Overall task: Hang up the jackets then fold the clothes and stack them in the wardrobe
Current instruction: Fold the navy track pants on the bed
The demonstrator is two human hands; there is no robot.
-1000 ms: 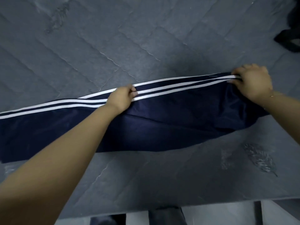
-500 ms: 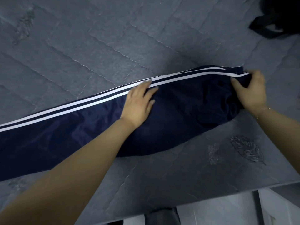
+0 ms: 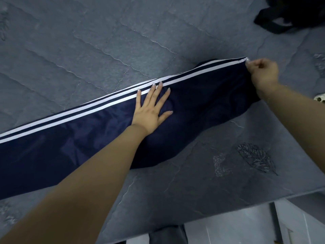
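Clerk: While the garment lies flat, log item one: navy blue nylon track trousers with two white side stripes [image 3: 184,110], laid lengthwise across the grey quilted bed cover [image 3: 88,41], striped edge away from the person.

Checker: Hands?

Clerk: Left hand [image 3: 151,110], fingers [image 3: 159,92] straight and spread wide, pressing the cloth at mid-length just below the stripes. Right hand [image 3: 262,73], fingers curled, pinching the far corner of the waist end at the stripe and drawing it taut.

Checker: Step in hand?

Clerk: By my reading, the folding stage: smoothing and squaring the trousers ahead of a fold. No cross fold made yet; the leg end runs off the left edge of view.

Checker: Next move calls for?

Clerk: Likely one end carried over to meet the other, edges kept aligned while the flat palm holds the middle. The fabric looks slippery, so it may slide.

Checker: Other entries?

Clerk: Black strapped item [image 3: 288,16], far right corner of the bed, kind not clear. Leaf embroidery [image 3: 255,159] on the cover. Wardrobe not in view.
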